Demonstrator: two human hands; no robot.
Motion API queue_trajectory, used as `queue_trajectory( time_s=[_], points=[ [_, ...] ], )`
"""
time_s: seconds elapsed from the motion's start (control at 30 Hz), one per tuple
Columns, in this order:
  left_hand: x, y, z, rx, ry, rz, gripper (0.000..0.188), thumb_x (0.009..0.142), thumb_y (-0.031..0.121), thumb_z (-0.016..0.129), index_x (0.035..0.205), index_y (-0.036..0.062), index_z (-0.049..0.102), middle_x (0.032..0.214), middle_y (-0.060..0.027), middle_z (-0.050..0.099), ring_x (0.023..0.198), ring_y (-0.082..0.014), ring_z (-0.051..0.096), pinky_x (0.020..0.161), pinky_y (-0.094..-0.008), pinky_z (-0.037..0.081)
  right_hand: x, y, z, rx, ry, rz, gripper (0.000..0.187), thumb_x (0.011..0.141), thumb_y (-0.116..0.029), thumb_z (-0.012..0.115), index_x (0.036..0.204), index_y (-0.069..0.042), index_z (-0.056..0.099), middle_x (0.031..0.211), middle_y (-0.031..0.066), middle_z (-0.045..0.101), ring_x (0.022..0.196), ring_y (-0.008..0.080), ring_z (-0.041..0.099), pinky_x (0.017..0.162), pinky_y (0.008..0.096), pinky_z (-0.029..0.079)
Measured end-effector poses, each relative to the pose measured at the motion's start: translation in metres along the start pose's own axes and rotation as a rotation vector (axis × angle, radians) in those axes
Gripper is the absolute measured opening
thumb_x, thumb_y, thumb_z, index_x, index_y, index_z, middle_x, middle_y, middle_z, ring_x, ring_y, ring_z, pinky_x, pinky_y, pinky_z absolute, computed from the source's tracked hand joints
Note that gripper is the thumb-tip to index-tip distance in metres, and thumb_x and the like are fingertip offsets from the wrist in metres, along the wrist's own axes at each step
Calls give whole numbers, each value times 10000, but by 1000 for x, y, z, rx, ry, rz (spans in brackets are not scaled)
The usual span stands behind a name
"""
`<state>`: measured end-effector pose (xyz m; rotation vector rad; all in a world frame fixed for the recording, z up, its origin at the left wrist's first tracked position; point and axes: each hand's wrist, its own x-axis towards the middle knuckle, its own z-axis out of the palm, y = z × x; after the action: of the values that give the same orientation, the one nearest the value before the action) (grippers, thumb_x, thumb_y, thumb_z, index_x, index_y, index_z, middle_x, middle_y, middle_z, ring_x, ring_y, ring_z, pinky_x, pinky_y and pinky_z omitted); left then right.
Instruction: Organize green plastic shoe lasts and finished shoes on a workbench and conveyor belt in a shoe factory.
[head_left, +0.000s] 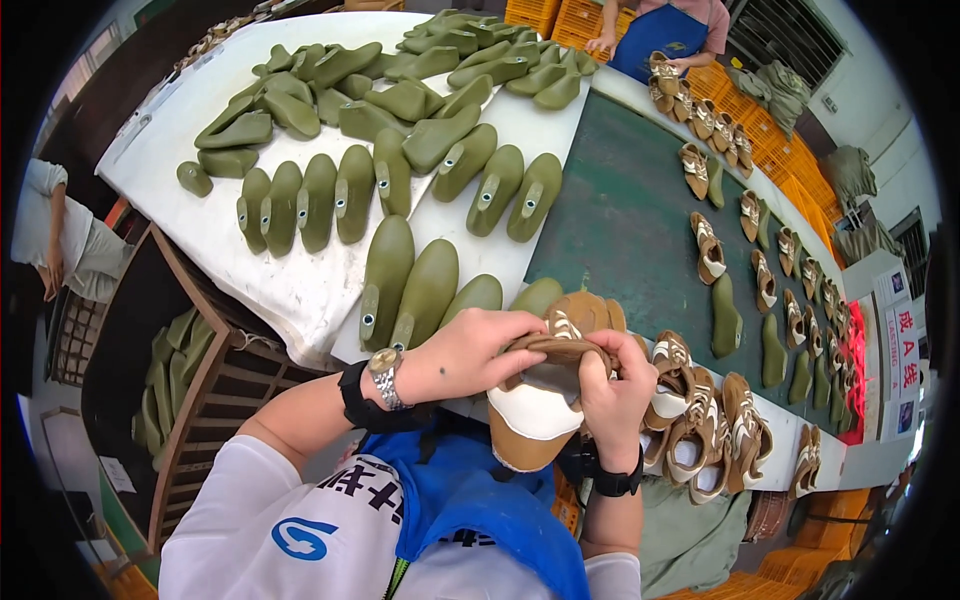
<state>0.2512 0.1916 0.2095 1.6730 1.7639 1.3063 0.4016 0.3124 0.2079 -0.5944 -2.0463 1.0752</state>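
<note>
A brown and white shoe upper (532, 415) with pale laces is held in front of my chest, its white-and-tan heel end toward me. My left hand (480, 345) grips the far edge of its opening, thumb inside. On the other side my right hand (615, 385) pinches the collar between thumb and fingers. The opening is pulled apart and its pale lining shows. Just beyond stand several green shoe lasts (387, 280), toes up, on the table's near edge. Several brown and white shoes (740, 420) are bunched to the right of my right hand.
A heap of green lasts (400, 100) covers part of the white table (150, 160). Shoes and lasts line the green conveyor belt (630, 220). A slatted wooden cart (190, 420) with more lasts stands at left. One co-worker (665, 40) handles shoes far right; another person (70, 225) stands left.
</note>
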Motion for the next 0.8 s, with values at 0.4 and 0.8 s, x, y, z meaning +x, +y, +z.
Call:
queue_trajectory(
  time_s=[0.4,0.8],
  points=[
    [-13,29,1,-642,203,-162,323,889,59,557,1171,21,403,897,-48,622,800,-47,541,671,-197,436,-16,-20,2,486,83,68,145,775,16,559,915,46,582,845,51,596,732,83,551,683,209,450],
    [-16,38,5,-650,294,-134,271,869,70,554,1070,21,378,670,-72,593,607,-94,489,564,-255,395,-21,-20,0,577,55,156,153,759,10,553,908,38,573,836,47,586,742,88,539,710,217,441]
  ],
)
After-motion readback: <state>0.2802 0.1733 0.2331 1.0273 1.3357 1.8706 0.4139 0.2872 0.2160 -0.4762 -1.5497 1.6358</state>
